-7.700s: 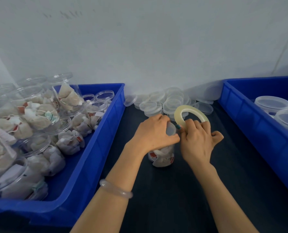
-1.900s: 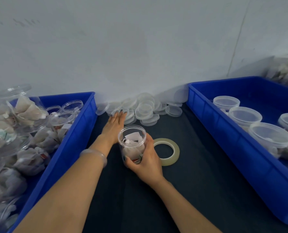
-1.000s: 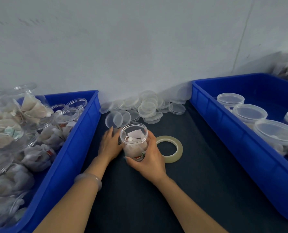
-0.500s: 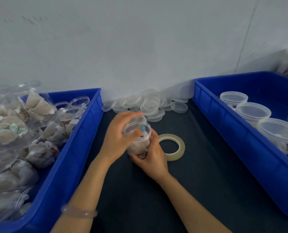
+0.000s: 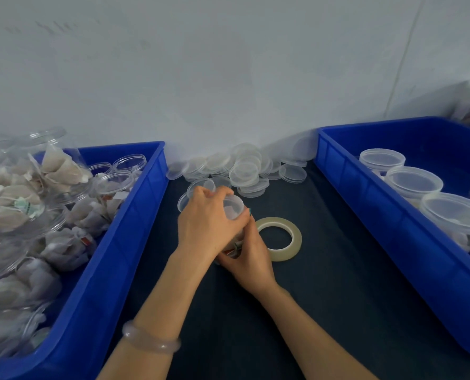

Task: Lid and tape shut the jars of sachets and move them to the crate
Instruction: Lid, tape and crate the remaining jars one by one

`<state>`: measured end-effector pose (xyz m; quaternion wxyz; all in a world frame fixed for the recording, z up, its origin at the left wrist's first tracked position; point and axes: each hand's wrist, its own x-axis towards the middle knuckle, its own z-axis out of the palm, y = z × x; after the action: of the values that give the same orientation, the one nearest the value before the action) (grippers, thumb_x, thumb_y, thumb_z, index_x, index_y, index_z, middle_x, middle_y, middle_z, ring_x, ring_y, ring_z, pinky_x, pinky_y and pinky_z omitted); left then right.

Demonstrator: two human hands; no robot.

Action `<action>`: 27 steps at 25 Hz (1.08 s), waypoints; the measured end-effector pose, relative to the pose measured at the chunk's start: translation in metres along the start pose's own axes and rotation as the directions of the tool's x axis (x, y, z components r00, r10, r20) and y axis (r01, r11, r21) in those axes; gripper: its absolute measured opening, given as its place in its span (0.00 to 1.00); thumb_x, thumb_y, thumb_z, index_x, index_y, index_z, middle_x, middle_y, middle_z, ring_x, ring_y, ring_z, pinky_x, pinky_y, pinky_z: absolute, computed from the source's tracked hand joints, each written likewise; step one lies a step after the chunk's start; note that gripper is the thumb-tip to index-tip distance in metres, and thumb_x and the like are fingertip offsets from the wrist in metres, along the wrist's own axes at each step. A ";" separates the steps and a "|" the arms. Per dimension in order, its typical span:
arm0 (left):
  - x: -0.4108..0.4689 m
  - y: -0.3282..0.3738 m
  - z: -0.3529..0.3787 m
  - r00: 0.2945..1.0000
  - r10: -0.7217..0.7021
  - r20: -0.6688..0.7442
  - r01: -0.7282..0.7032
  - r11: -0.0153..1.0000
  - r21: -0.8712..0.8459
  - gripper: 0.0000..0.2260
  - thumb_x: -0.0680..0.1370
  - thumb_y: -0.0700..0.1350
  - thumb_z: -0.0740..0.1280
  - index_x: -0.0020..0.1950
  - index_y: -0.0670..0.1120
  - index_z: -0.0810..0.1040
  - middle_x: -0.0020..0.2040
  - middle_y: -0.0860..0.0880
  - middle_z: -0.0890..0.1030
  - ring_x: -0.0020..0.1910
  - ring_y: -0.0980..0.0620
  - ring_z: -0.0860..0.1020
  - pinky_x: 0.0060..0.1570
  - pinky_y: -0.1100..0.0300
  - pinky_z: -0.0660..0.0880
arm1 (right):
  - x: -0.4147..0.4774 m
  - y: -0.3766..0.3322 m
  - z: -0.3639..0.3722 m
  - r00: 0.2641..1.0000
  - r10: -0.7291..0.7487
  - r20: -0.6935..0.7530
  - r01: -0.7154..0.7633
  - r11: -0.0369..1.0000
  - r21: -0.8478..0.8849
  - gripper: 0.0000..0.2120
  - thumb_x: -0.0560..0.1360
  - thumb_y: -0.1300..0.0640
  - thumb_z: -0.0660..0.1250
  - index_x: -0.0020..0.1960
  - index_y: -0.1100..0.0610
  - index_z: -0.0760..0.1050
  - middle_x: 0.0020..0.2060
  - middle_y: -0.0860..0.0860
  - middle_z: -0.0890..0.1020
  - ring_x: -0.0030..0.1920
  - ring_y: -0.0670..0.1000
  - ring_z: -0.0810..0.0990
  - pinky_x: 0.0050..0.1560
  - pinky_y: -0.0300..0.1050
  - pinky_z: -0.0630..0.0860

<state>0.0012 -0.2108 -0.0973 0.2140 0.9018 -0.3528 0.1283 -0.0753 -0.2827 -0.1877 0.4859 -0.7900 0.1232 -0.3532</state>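
Seen from your head, a dark tabletop runs back to a pale grey wall. The left crate, blue, is packed with open jars of sachets. The right crate, also blue, holds lidded jars. Loose lids are heaped against the wall. The tape roll lies flat just beside your right hand, which grips the lower side of the jar standing on the tabletop between the crates. Your left hand curls over the lid on top of it. The red and green tags on the sachets are too small to read.
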 end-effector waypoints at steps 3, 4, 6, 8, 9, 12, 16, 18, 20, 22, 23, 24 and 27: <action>0.000 0.002 -0.006 0.998 -0.063 0.029 0.064 0.997 -0.040 0.22 0.73 0.68 0.64 0.63 0.59 0.71 0.59 0.48 0.69 0.51 0.51 0.74 0.42 0.59 0.70 | 0.000 -0.006 -0.004 0.999 -0.048 -0.013 0.048 0.999 0.018 0.37 0.65 0.46 0.77 0.70 0.43 0.65 0.56 0.40 0.79 0.56 0.43 0.79 0.53 0.44 0.78; 0.001 0.000 -0.010 0.996 -0.054 0.067 0.061 0.992 -0.113 0.20 0.73 0.67 0.65 0.62 0.61 0.72 0.58 0.50 0.69 0.50 0.52 0.74 0.43 0.59 0.70 | -0.001 -0.008 -0.005 0.997 -0.075 -0.027 0.075 0.997 0.029 0.37 0.66 0.46 0.77 0.71 0.44 0.65 0.56 0.41 0.80 0.55 0.44 0.80 0.53 0.44 0.78; 0.004 -0.008 -0.022 0.989 0.025 0.147 0.014 0.966 -0.259 0.17 0.72 0.67 0.67 0.58 0.64 0.74 0.56 0.54 0.71 0.51 0.57 0.74 0.43 0.60 0.69 | -0.007 -0.011 -0.008 0.998 -0.058 -0.010 0.058 0.992 0.113 0.40 0.66 0.43 0.76 0.73 0.45 0.63 0.55 0.41 0.81 0.55 0.44 0.81 0.52 0.40 0.78; 0.007 -0.017 -0.032 0.968 0.117 0.222 -0.025 0.924 -0.381 0.14 0.72 0.65 0.68 0.56 0.65 0.77 0.55 0.58 0.75 0.54 0.61 0.74 0.47 0.63 0.69 | -0.010 -0.013 -0.012 0.997 0.041 0.070 -0.059 0.956 0.286 0.38 0.65 0.42 0.75 0.71 0.46 0.65 0.53 0.42 0.83 0.55 0.43 0.82 0.52 0.38 0.77; 0.008 -0.021 -0.035 0.954 0.156 0.256 -0.020 0.886 -0.463 0.12 0.73 0.64 0.69 0.55 0.64 0.79 0.55 0.60 0.77 0.55 0.62 0.75 0.49 0.63 0.70 | -0.010 -0.013 -0.014 0.990 0.070 0.122 -0.111 0.921 0.373 0.35 0.65 0.43 0.75 0.68 0.48 0.67 0.53 0.42 0.83 0.55 0.43 0.82 0.51 0.38 0.77; 0.004 -0.032 -0.037 0.910 0.239 0.339 0.110 0.649 -0.753 0.11 0.76 0.57 0.70 0.57 0.62 0.82 0.55 0.59 0.83 0.56 0.62 0.80 0.55 0.63 0.73 | -0.005 -0.016 -0.023 0.941 0.145 0.305 -0.295 0.793 0.533 0.28 0.66 0.42 0.72 0.62 0.53 0.77 0.51 0.46 0.84 0.52 0.47 0.82 0.52 0.42 0.77; -0.003 -0.043 -0.026 0.905 0.345 0.248 -0.004 0.590 -0.807 0.15 0.79 0.45 0.69 0.60 0.65 0.79 0.59 0.65 0.80 0.60 0.64 0.78 0.51 0.69 0.76 | -0.002 -0.016 -0.035 0.833 0.099 0.544 -0.476 0.629 0.615 0.22 0.71 0.36 0.68 0.58 0.47 0.83 0.50 0.46 0.86 0.52 0.45 0.83 0.54 0.39 0.78; -0.003 -0.043 -0.023 0.901 0.368 0.232 -0.032 0.588 -0.808 0.16 0.79 0.43 0.70 0.59 0.65 0.80 0.58 0.64 0.80 0.59 0.63 0.79 0.50 0.73 0.75 | -0.002 -0.016 -0.040 0.817 0.065 0.573 -0.486 0.613 0.623 0.20 0.73 0.37 0.66 0.59 0.46 0.83 0.51 0.45 0.86 0.53 0.44 0.83 0.54 0.38 0.77; -0.001 -0.044 -0.024 0.919 0.317 0.233 0.036 0.523 -0.852 0.13 0.79 0.46 0.71 0.58 0.63 0.81 0.58 0.61 0.81 0.58 0.60 0.80 0.51 0.71 0.76 | -0.002 -0.018 -0.040 0.820 0.107 0.563 -0.499 0.614 0.611 0.19 0.73 0.38 0.67 0.58 0.46 0.83 0.50 0.47 0.86 0.53 0.46 0.83 0.53 0.39 0.78; 0.000 -0.045 -0.026 0.939 0.272 0.209 0.059 0.471 -0.880 0.12 0.76 0.52 0.72 0.59 0.61 0.81 0.60 0.59 0.81 0.61 0.59 0.79 0.53 0.65 0.78 | 0.002 -0.011 -0.040 0.921 0.176 0.348 -0.342 0.792 0.505 0.15 0.76 0.42 0.65 0.55 0.47 0.84 0.49 0.47 0.86 0.52 0.47 0.83 0.53 0.43 0.79; 0.001 -0.046 -0.026 0.950 0.253 0.183 0.026 0.519 -0.854 0.15 0.73 0.57 0.72 0.59 0.62 0.81 0.61 0.60 0.80 0.62 0.60 0.77 0.56 0.62 0.78 | 0.004 -0.006 -0.043 0.971 0.163 0.173 -0.217 0.905 0.367 0.11 0.79 0.47 0.65 0.55 0.49 0.83 0.49 0.47 0.85 0.53 0.47 0.83 0.55 0.47 0.79; 0.002 -0.045 -0.024 0.958 0.241 0.155 -0.025 0.611 -0.791 0.17 0.70 0.60 0.73 0.59 0.64 0.80 0.61 0.62 0.79 0.63 0.62 0.75 0.59 0.60 0.76 | 0.005 -0.003 -0.048 0.992 0.123 0.042 -0.129 0.967 0.221 0.09 0.81 0.53 0.64 0.55 0.51 0.82 0.49 0.46 0.85 0.53 0.46 0.83 0.57 0.51 0.79; 0.000 -0.037 -0.012 0.966 0.237 0.107 -0.144 0.829 -0.540 0.21 0.67 0.61 0.74 0.59 0.67 0.77 0.61 0.62 0.72 0.61 0.66 0.69 0.61 0.64 0.67 | 0.010 0.009 -0.076 0.995 0.101 0.009 -0.100 0.993 -0.067 0.11 0.74 0.57 0.65 0.54 0.49 0.80 0.53 0.41 0.83 0.58 0.41 0.78 0.65 0.51 0.73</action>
<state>0.0258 -0.1803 -0.0982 0.4086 0.7760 -0.4795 -0.0297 -0.1185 -0.3441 -0.1703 0.4771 -0.8007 0.1718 -0.3191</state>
